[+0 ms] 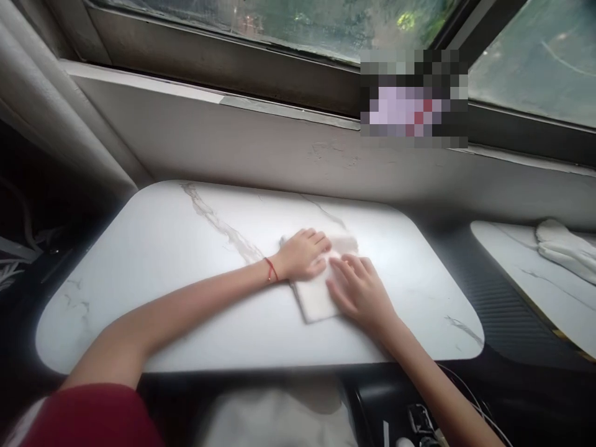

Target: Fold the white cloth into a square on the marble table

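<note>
A white folded piece, apparently cloth (313, 299), lies flat on the white marble-patterned tabletop (205, 323). A darker strip shows along its left edge. My left hand (303, 253), with a red string bracelet at the wrist, rests palm down across the upper left of the cloth, fingers stretched out. On the cloth's right side is my right hand (361, 288), its fingers apart and a little blurred, with the thumb pointing toward my left hand. Both hands cover part of the cloth, so its full outline is hidden.
Behind the tabletop runs a pale wall (261, 149) below a window. To the right stands a second marble-patterned top (526, 267) with a white cloth-like item (565, 248) on it. A curtain (60, 93) hangs at left. Cables and small items sit below the front edge.
</note>
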`<control>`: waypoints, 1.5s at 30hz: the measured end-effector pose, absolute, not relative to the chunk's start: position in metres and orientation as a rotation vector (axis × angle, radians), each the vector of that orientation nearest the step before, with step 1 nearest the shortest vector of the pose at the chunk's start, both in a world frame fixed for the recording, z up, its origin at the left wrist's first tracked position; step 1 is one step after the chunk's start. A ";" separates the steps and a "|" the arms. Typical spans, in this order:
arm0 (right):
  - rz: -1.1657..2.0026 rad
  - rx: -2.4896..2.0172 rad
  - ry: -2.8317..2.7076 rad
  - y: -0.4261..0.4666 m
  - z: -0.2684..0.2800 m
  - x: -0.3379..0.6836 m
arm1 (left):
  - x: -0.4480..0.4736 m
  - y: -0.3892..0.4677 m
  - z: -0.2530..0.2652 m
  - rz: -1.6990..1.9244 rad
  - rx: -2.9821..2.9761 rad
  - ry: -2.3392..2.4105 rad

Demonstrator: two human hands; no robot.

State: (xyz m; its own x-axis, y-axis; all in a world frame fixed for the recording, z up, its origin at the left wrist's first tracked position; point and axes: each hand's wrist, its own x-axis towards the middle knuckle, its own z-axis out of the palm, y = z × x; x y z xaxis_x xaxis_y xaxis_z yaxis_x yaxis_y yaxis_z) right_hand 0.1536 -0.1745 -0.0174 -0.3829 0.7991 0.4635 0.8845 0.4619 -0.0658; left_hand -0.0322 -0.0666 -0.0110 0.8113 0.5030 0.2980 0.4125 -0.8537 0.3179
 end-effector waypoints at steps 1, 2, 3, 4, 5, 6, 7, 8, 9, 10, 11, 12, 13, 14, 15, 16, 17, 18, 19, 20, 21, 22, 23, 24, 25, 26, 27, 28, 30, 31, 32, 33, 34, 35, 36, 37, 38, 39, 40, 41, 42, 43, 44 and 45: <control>-0.302 -1.444 -2.283 -0.183 -0.016 0.155 | -0.026 -0.070 -0.012 0.546 2.760 0.665; -0.346 -1.486 -2.273 -0.192 -0.015 0.157 | -0.018 -0.074 -0.012 0.539 2.760 0.623; -0.396 -1.533 -2.254 -0.200 -0.015 0.159 | -0.010 -0.079 -0.013 0.534 2.759 0.587; -0.450 -1.577 -2.227 -0.207 -0.016 0.161 | -0.002 -0.083 -0.013 0.527 2.758 0.552; -0.501 -1.616 -2.196 -0.215 -0.017 0.163 | 0.006 -0.088 -0.014 0.519 2.758 0.519; -0.541 -1.650 -2.166 -0.221 -0.017 0.165 | 0.013 -0.092 -0.014 0.512 2.758 0.489; -0.569 -1.674 -2.139 -0.226 -0.018 0.166 | 0.019 -0.095 -0.014 0.502 2.759 0.455; -0.579 -1.694 -2.118 -0.231 -0.019 0.167 | 0.023 -0.098 -0.013 0.493 2.756 0.422; -0.577 -1.711 -2.099 -0.235 -0.020 0.168 | 0.026 -0.100 -0.013 0.487 2.750 0.394; -0.569 -1.727 -2.081 -0.237 -0.020 0.168 | 0.027 -0.100 -0.012 0.483 2.741 0.372; -0.560 -1.742 -2.064 -0.239 -0.021 0.167 | 0.027 -0.100 -0.011 0.480 2.729 0.358; -0.550 -1.755 -2.048 -0.239 -0.021 0.167 | 0.027 -0.100 -0.011 0.480 2.715 0.353; -0.539 -1.768 -2.032 -0.239 -0.021 0.166 | 0.026 -0.099 -0.011 0.484 2.699 0.351; -0.527 -1.781 -2.017 -0.239 -0.022 0.165 | 0.025 -0.098 -0.011 0.491 2.684 0.351; -0.514 -1.792 -2.004 -0.238 -0.022 0.164 | 0.024 -0.097 -0.011 0.498 2.670 0.349; -0.500 -1.803 -1.995 -0.238 -0.023 0.163 | 0.024 -0.096 -0.012 0.504 2.660 0.344; -0.489 -1.814 -1.989 -0.237 -0.024 0.163 | 0.024 -0.095 -0.014 0.510 2.652 0.340; -0.479 -1.825 -1.986 -0.237 -0.025 0.163 | 0.024 -0.095 -0.015 0.517 2.648 0.336; -0.469 -1.839 -1.986 -0.237 -0.026 0.163 | 0.024 -0.095 -0.017 0.525 2.645 0.334; -0.457 -1.853 -1.985 -0.237 -0.027 0.163 | 0.024 -0.095 -0.018 0.535 2.643 0.335; -0.444 -1.868 -1.979 -0.237 -0.028 0.163 | 0.024 -0.095 -0.020 0.544 2.642 0.334; -0.431 -1.882 -1.969 -0.237 -0.029 0.163 | 0.025 -0.095 -0.020 0.554 2.643 0.335; -0.418 -1.892 -1.954 -0.238 -0.029 0.163 | 0.025 -0.095 -0.020 0.558 2.646 0.336; -0.403 -1.897 -1.939 -0.238 -0.029 0.162 | 0.025 -0.095 -0.020 0.559 2.648 0.336; -0.390 -1.896 -1.924 -0.238 -0.029 0.161 | 0.025 -0.096 -0.019 0.556 2.650 0.335; -0.380 -1.891 -1.911 -0.238 -0.028 0.160 | 0.025 -0.096 -0.019 0.556 2.652 0.334; -0.372 -1.887 -1.901 -0.239 -0.027 0.159 | 0.024 -0.095 -0.018 0.560 2.654 0.332; -0.368 -1.886 -1.890 -0.239 -0.027 0.158 | 0.024 -0.095 -0.017 0.564 2.657 0.326; -0.366 -1.899 -1.856 -0.240 -0.026 0.156 | 0.025 -0.094 -0.017 0.579 2.674 0.297; -0.371 -1.907 -1.833 -0.241 -0.026 0.155 | 0.025 -0.093 -0.017 0.582 2.690 0.274; -0.375 -1.912 -1.813 -0.242 -0.026 0.155 | 0.025 -0.092 -0.018 0.582 2.708 0.249; -0.378 -1.913 -1.801 -0.243 -0.027 0.155 | 0.025 -0.092 -0.018 0.580 2.726 0.228; -0.383 -1.910 -1.798 -0.244 -0.028 0.156 | 0.026 -0.091 -0.019 0.578 2.741 0.213; -0.387 -1.904 -1.806 -0.245 -0.028 0.157 | 0.026 -0.091 -0.019 0.578 2.750 0.210; -0.392 -1.897 -1.819 -0.245 -0.029 0.158 | 0.026 -0.090 -0.020 0.577 2.754 0.208; -0.393 -1.892 -1.835 -0.245 -0.029 0.159 | 0.026 -0.090 -0.020 0.580 2.754 0.209; -0.394 -1.890 -1.848 -0.245 -0.030 0.161 | 0.026 -0.091 -0.020 0.585 2.752 0.208; -0.394 -1.888 -1.854 -0.245 -0.030 0.162 | 0.026 -0.091 -0.020 0.590 2.750 0.204; -0.383 -1.889 -1.856 -0.244 -0.029 0.162 | 0.025 -0.091 -0.020 0.597 2.748 0.201; -0.367 -1.893 -1.851 -0.243 -0.029 0.163 | 0.025 -0.092 -0.020 0.604 2.748 0.203; -0.347 -1.898 -1.838 -0.243 -0.029 0.163 | 0.025 -0.093 -0.020 0.609 2.750 0.211; -0.324 -1.906 -1.820 -0.243 -0.028 0.163 | 0.026 -0.093 -0.019 0.616 2.751 0.225; -0.301 -1.915 -1.799 -0.243 -0.028 0.163 | 0.027 -0.094 -0.020 0.622 2.752 0.239; -0.281 -1.929 -1.773 -0.243 -0.027 0.163 | 0.029 -0.096 -0.020 0.627 2.753 0.254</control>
